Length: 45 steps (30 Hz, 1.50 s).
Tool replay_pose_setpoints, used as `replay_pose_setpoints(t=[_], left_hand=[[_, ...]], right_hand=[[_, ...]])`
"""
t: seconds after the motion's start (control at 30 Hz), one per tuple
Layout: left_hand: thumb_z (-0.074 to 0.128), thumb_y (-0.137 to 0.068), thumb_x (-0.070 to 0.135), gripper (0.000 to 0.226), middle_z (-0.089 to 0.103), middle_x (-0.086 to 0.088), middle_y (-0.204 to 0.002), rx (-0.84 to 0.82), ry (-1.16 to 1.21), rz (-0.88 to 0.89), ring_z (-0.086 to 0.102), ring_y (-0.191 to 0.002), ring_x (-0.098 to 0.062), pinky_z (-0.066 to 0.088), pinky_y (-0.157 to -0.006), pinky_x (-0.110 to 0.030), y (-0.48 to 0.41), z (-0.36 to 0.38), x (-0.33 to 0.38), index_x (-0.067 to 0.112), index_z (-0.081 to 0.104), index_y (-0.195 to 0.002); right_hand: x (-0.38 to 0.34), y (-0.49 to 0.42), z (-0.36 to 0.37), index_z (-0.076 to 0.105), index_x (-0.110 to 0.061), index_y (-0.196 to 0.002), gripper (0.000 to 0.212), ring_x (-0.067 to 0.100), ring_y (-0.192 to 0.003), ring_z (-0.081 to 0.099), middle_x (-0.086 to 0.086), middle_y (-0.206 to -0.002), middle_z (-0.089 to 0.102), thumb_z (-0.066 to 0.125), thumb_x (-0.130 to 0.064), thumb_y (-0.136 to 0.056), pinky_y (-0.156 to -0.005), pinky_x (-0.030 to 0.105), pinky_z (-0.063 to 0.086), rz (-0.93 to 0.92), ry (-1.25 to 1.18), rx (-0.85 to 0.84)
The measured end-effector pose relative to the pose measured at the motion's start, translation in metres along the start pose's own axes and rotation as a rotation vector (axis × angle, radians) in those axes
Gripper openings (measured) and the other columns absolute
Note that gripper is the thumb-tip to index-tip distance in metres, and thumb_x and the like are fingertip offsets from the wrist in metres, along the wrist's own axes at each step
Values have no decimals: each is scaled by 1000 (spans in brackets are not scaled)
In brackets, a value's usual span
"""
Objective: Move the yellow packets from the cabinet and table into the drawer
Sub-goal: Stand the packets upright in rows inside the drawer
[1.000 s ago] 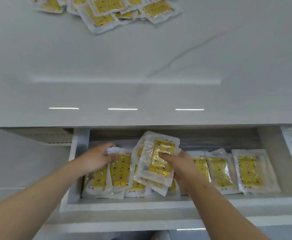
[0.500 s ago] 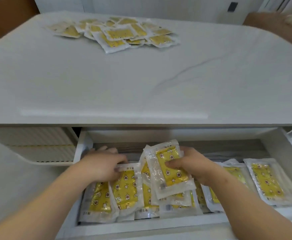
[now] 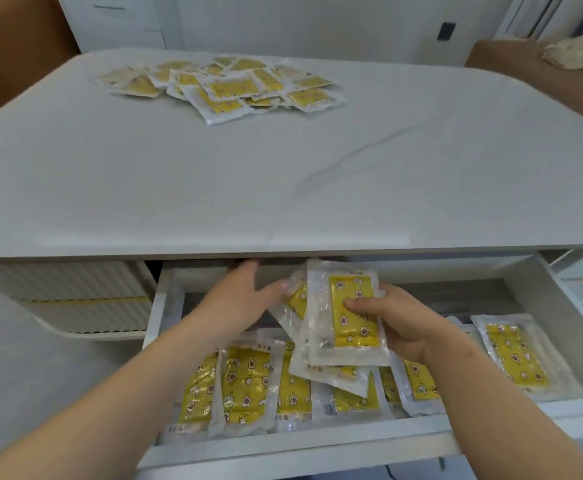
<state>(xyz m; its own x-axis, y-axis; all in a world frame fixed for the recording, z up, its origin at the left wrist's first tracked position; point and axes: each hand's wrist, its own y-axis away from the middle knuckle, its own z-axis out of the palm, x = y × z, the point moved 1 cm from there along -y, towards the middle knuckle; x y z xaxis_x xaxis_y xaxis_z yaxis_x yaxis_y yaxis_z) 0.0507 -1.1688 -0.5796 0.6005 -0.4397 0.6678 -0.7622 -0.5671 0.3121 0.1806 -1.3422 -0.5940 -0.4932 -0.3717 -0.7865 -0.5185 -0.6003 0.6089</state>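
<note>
- The right hand [image 3: 397, 327] grips a small stack of yellow packets [image 3: 348, 320], thumb across the top one, raised above the open drawer [image 3: 165, 306] at 6 o'clock.
- The left hand [image 3: 245, 296] lies with fingers fairly straight, its thumb touching the stack's 9 o'clock edge.
- A row of packets [image 3: 245, 386] lies overlapping on the drawer floor, with a lone packet [image 3: 515, 358] apart at its 3 o'clock end.
- A loose pile of packets [image 3: 227, 88] sits on the desk [image 3: 283, 185] toward 12 o'clock.
</note>
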Motion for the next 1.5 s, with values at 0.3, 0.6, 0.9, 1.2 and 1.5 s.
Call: replay_pose_setpoints(t=[0.3,0.6,0.9,1.2,1.5], left_hand=[[58,-91,14,14,63,3,-91,-29,560,-103,61,-81,-13,52,-74,-28,-10,24,7,21,56,-103],[58,-90,20,30,60,0,-111,-334,-103,60,55,-93,-13,42,-74,-24,-11,40,-11,22,52,-119],[52,-91,34,43,31,3,-145,-247,-675,235,23,-135,-23,21,-109,-39,-9,47,-6,36,44,-133],[45,-97,30,23,70,-4,-88,-422,1081,-173,65,-79,-20,52,-73,-37,-5,42,21,19,58,-114],[65,-85,12,50,58,8,-122,-246,490,104,61,-106,-13,53,-88,-32,-6,63,9,37,48,-125]], right_hand=[[0,0,2,61,-3,-109,23,26,-74,72,16,-90,73,58,1,-87,-68,40,60,-17,-207,30],[0,1,-3,61,3,-111,25,27,-78,71,18,-96,71,61,-2,-86,-71,39,60,-9,-103,29],[-4,6,-11,57,1,-119,33,26,-75,72,18,-94,71,60,-3,-86,-67,39,61,-29,-139,57],[-4,6,-3,55,-1,-122,33,24,-76,71,17,-100,69,55,-4,-90,-71,39,59,-67,-163,-3],[-6,8,-16,61,-5,-104,16,26,-73,68,14,-89,70,54,-16,-94,-67,38,59,-117,-75,243]])
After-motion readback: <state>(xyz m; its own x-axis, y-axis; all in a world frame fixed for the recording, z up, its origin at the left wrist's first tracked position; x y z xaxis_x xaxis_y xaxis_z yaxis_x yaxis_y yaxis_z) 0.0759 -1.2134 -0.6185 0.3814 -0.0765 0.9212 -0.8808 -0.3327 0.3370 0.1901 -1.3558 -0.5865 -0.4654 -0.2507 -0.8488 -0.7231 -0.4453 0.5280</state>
